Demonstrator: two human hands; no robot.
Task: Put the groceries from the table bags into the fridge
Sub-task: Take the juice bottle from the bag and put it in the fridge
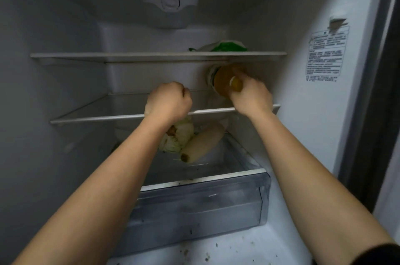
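Note:
Both my arms reach into the open fridge. My right hand [251, 96] grips the neck of an amber bottle [224, 79] that lies on its side on the middle glass shelf [97, 116], at the right, its base toward the back wall. My left hand [170, 101] is a closed fist over the middle of that shelf, with nothing visible in it. In the open crisper drawer [201, 197] below lie a cabbage [184, 134] and a pale long radish [203, 143], partly hidden by my left wrist.
A green and white packet [223, 46] rests on the top shelf [151, 55] at the right. A label [325, 54] is on the fridge's right wall. Crumbs dot the fridge floor [216, 249] in front of the drawer.

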